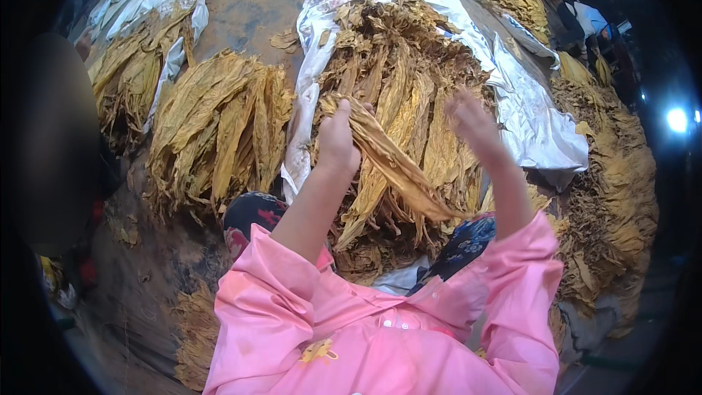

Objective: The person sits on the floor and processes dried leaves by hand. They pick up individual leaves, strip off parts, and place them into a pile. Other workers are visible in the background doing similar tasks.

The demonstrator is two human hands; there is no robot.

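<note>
My left hand point(338, 139) is closed round the upper end of a bundle of long dried tobacco leaves point(398, 168). The bundle slants down to the right, its tip near my right knee. Beneath it spreads a large pile of yellow-brown dried leaves point(395, 95), lying on a white plastic sheet point(530, 110). My right hand point(470, 121) is raised over the right side of that pile, apart from the held bundle. Motion smears its fingers, so I cannot make out whether they hold anything.
To the left lies another heap of dried leaves point(219, 124), with a further heap point(131, 80) beyond it. A long bank of leaves point(607, 205) runs along the right. A blurred person point(58, 146) is at the far left. A bright lamp point(677, 120) shines at right.
</note>
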